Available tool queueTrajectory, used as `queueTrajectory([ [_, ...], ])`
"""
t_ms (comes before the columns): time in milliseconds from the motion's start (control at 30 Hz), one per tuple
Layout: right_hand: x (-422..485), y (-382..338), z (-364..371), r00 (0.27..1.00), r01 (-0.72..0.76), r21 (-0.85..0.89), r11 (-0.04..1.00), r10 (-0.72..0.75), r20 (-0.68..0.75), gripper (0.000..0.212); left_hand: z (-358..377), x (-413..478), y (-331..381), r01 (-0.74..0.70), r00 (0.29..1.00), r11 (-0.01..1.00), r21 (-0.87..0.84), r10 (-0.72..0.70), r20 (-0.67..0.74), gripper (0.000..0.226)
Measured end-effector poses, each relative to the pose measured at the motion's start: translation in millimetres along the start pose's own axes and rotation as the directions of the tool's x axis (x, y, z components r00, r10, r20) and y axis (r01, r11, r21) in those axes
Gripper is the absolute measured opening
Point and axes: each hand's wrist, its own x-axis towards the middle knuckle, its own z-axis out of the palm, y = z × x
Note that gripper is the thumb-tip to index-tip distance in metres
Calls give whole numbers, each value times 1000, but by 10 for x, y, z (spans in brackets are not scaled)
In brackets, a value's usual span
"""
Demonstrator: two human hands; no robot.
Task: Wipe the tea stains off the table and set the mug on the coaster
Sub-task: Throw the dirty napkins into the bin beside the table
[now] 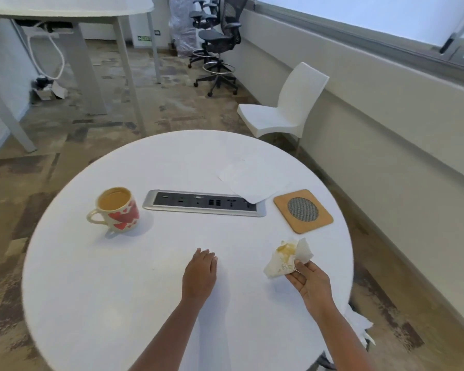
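- Setting: office.
- Round white table with a built-in socket panel.
- Black swivel chairs by the wall.
- Desk with cables under it.

The left hand lay flat with the palm down, the fingers straight and close together, and the forearm reached forward from the bottom edge. The right hand was turned palm up, its thumb and fingers pinching a crumpled, stained tissue, the forearm stretched out diagonally.
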Motion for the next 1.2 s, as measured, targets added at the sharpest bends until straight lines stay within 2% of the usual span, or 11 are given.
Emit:
queueTrajectory([
  [333, 149, -800, -1458, 969, 105, 15, 994, -99, -225, 33, 944, -84, 1614, -191, 980, 977, -94, 196, 45, 15],
  [500, 269, -1027, -2085, 941, 119, -2, 993, -113, -318, 20, 1436, -151, 2328, -241, 967, 951, -195, 253, 37, 23],
  [567, 336, -1062, -2290, 928, 108, -17, 994, -107, -356, 22, 1628, -168, 2573, -260, 960, 934, -246, 278, 42, 23],
  [667, 455, -1042, -2577, 905, 89, -74, 993, -112, -410, 27, 1908, -164, 2842, -309, 929, 904, -294, 354, 110, 25],
  [833, 720, -868, -2921, 844, 21, -283, 959, -169, -509, 24, 2428, -145, 3070, -328, 862, 895, -301, 414, 293, 36],
  [933, 975, -618, -3117, 807, -57, -481, 875, -243, -538, 22, 2826, -122, 3034, -294, 851, 918, -268, 379, 363, 43],
  [1033, 1299, -294, -3336, 794, -136, -647, 751, -307, -524, 19, 3320, -7, 2835, -279, 862, 956, -94, 293, 413, 56],
  [1100, 1523, -24, -3502, 810, -211, -767, 606, -331, -485, 15, 3621, 56, 2642, -273, 860, 956, 111, 191, 473, 64],
  [1133, 1635, 120, -3585, 829, -239, -818, 523, -328, -452, 13, 3780, 83, 2546, -281, 875, 940, 191, 170, 453, 67],
  [1200, 1858, 403, -3738, 864, -278, -871, 405, -290, -411, 10, 4096, 124, 2381, -322, 895, 907, 272, 198, 400, 81],
])
